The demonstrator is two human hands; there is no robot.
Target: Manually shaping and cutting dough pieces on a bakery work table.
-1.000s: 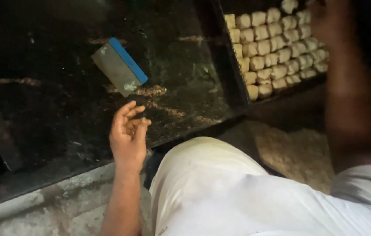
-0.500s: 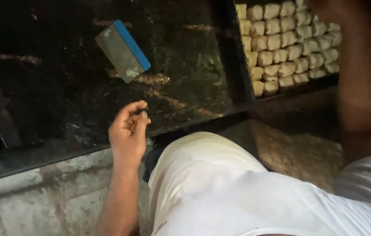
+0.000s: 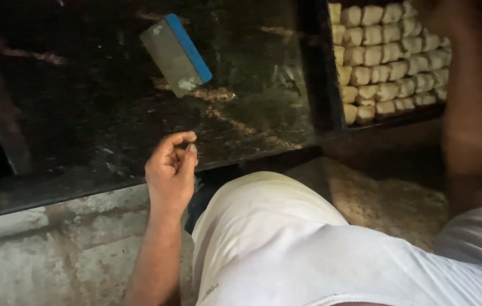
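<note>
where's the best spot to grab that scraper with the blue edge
Probably by the blue handle edge, coming from its right side. The scraper lies flat on the dark tray, its thin grey blade pointing left and smeared with dough at the lower corner. The handle is the thicker, raised strip, so fingers could pinch it. The left hand is nearest, below it.

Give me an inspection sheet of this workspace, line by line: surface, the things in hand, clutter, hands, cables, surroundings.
Surface: dark tray, greasy, with streaks of crumbs.
Things in hand: scraper with a blue grip lies flat on the tray, apart from both hands.
Clutter: pale dough pieces packed in rows in a second tray at upper right.
Hands: left hand loosely curled at the tray's near edge, thumb meeting the fingertips, nothing visible in it; right hand blurred at the top edge, its grasp not visible.
Cables: nothing seen.
Surroundings: worn stone floor; white garment in the foreground.
</note>
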